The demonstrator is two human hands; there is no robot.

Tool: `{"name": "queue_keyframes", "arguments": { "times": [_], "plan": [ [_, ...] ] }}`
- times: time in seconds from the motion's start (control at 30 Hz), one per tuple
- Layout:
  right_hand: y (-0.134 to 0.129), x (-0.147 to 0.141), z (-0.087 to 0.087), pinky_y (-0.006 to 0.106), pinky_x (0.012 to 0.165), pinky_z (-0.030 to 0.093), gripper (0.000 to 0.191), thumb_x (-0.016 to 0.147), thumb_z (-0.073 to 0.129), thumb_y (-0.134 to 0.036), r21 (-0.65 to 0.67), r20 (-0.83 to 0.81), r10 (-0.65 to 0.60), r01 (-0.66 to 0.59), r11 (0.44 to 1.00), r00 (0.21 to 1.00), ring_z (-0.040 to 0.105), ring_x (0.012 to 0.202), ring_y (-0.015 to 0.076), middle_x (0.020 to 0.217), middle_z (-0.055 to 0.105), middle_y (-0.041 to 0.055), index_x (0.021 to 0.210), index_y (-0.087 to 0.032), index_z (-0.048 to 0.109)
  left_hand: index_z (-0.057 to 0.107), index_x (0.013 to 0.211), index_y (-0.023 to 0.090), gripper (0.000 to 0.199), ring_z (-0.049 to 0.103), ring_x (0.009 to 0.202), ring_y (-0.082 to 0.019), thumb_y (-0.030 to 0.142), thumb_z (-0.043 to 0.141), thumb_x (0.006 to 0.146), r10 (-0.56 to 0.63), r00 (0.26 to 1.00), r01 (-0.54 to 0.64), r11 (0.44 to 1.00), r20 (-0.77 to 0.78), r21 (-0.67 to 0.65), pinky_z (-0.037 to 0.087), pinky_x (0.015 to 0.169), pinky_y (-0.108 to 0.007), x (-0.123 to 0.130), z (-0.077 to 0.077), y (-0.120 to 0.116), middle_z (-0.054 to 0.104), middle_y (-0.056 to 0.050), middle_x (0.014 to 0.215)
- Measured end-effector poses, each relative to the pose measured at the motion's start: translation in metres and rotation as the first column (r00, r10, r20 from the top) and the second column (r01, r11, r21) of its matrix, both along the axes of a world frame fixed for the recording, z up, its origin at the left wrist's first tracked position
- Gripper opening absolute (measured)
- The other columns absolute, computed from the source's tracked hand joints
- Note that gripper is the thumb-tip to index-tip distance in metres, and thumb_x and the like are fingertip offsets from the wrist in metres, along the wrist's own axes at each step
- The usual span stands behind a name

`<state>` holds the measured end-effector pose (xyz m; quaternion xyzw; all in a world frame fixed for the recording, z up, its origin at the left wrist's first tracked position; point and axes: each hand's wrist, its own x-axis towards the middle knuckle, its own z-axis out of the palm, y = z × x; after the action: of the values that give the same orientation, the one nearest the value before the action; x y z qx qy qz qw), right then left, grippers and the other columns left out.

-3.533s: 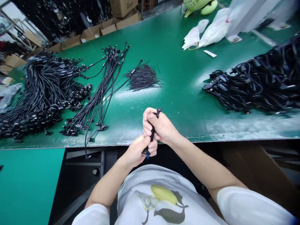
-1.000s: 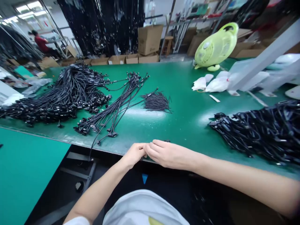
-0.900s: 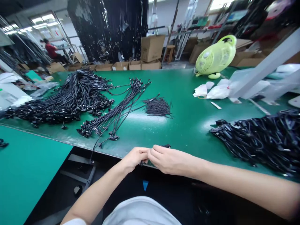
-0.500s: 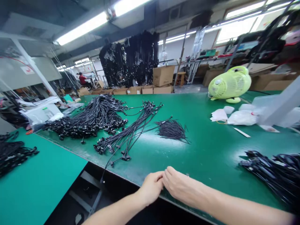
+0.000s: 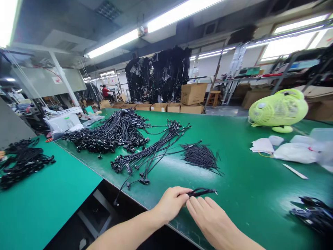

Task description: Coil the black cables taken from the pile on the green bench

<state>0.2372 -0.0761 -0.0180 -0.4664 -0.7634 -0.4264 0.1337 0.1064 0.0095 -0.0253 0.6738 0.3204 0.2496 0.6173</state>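
A folded black cable (image 5: 204, 191) is held between my two hands over the near edge of the green table. My left hand (image 5: 173, 203) pinches it from the left, thumb and fingers closed. From the other side my right hand (image 5: 208, 215) closes its fingers at the same spot; its fingertips are partly hidden. The cable's metal-tipped end sticks out to the right. Beyond my hands lies a heap of thin black strips (image 5: 200, 158). Left of that, loose black cables with plugs (image 5: 153, 149) lie crosswise, one end hanging over the edge.
A large cable pile (image 5: 117, 130) covers the table's left part, with more cables (image 5: 28, 161) on the lower-left surface. Bundled cables (image 5: 310, 215) lie at right. A light-green fan (image 5: 278, 107), white bags (image 5: 295, 152) and a white strip (image 5: 295, 171) are also at right.
The folded cable, hidden before, now shows sticking out past my fingers. My right hand has turned, its fingers now pointing up and left. The view has swung left.
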Motion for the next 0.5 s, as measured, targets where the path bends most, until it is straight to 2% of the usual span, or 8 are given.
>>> {"name": "queue_keyframes", "arguments": {
  "times": [0.07,0.13,0.2,0.27,0.37,0.43,0.5],
  "plan": [
    [0.004,0.003,0.009,0.035,0.061,0.031,0.028,0.080,0.038,-0.002,0.041,0.006,0.047,-0.047,0.998,0.999,0.050,0.065,0.0187,0.080,0.061,0.0082,0.084,-0.012,0.063,0.073,0.111,0.010,0.039,0.061,0.078,-0.017,0.023,0.053,0.080,0.019,1.000,-0.019,1.000,0.020,0.014,0.050,0.077,-0.032,0.000,0.004,0.004,0.072,-0.010,0.097],
    [0.007,0.006,0.013,0.035,0.064,0.033,0.031,0.082,0.035,-0.001,0.069,0.029,0.085,-0.086,0.994,0.996,0.055,0.080,0.0207,0.101,0.064,0.0132,0.092,-0.009,0.063,0.074,0.111,0.012,0.038,0.060,0.075,-0.017,0.025,0.054,0.081,0.017,1.000,-0.018,0.999,0.014,0.034,0.050,0.076,-0.032,0.001,0.004,0.007,0.073,-0.008,0.091],
    [0.010,0.009,0.009,0.035,0.065,0.035,0.034,0.083,0.032,-0.001,0.058,0.062,0.105,-0.109,0.992,0.992,0.057,0.083,0.0210,0.107,0.064,0.0144,0.095,-0.009,0.063,0.074,0.110,0.014,0.037,0.062,0.084,-0.019,0.025,0.054,0.082,0.008,1.000,-0.008,0.998,-0.001,0.069,0.049,0.084,-0.033,0.002,0.002,0.008,0.074,-0.007,0.095],
    [0.010,0.010,0.000,0.035,0.065,0.036,0.036,0.084,0.031,-0.002,0.023,0.116,0.112,-0.115,0.993,0.987,0.056,0.076,0.0201,0.103,0.065,0.0139,0.099,-0.010,0.063,0.076,0.107,0.016,0.035,0.063,0.095,-0.020,0.023,0.054,0.081,0.002,1.000,-0.002,0.997,-0.002,0.074,0.047,0.093,-0.034,0.003,-0.004,0.008,0.074,-0.007,0.104],
    [0.006,0.012,-0.008,0.037,0.068,0.040,0.040,0.082,0.029,-0.002,-0.028,0.199,0.102,-0.098,0.995,0.975,0.055,0.072,0.0202,0.095,0.065,0.0130,0.102,-0.011,0.064,0.076,0.105,0.015,0.033,0.064,0.094,-0.020,0.021,0.056,0.080,0.001,1.000,0.000,0.997,0.005,-0.078,0.046,0.095,-0.035,0.007,-0.014,0.007,0.075,-0.007,0.102],
    [0.002,0.014,-0.007,0.036,0.069,0.042,0.042,0.082,0.030,-0.001,-0.062,0.219,0.112,-0.101,0.993,0.969,0.055,0.075,0.0201,0.094,0.064,0.0121,0.102,-0.013,0.065,0.076,0.104,0.013,0.031,0.063,0.080,-0.017,0.021,0.060,0.079,0.011,1.000,-0.014,0.973,-0.013,-0.232,0.048,0.087,-0.035,0.010,-0.020,0.008,0.074,-0.005,0.085],
    [-0.002,0.015,0.000,0.035,0.070,0.043,0.046,0.082,0.029,0.000,-0.097,0.234,0.141,-0.121,0.988,0.962,0.055,0.077,0.0197,0.102,0.064,0.0119,0.105,-0.015,0.067,0.077,0.098,0.011,0.028,0.056,0.065,-0.014,0.022,0.063,0.077,0.020,0.999,-0.031,0.946,-0.036,-0.322,0.047,0.077,-0.033,0.012,-0.025,0.010,0.065,-0.001,0.066]
  ]
}}
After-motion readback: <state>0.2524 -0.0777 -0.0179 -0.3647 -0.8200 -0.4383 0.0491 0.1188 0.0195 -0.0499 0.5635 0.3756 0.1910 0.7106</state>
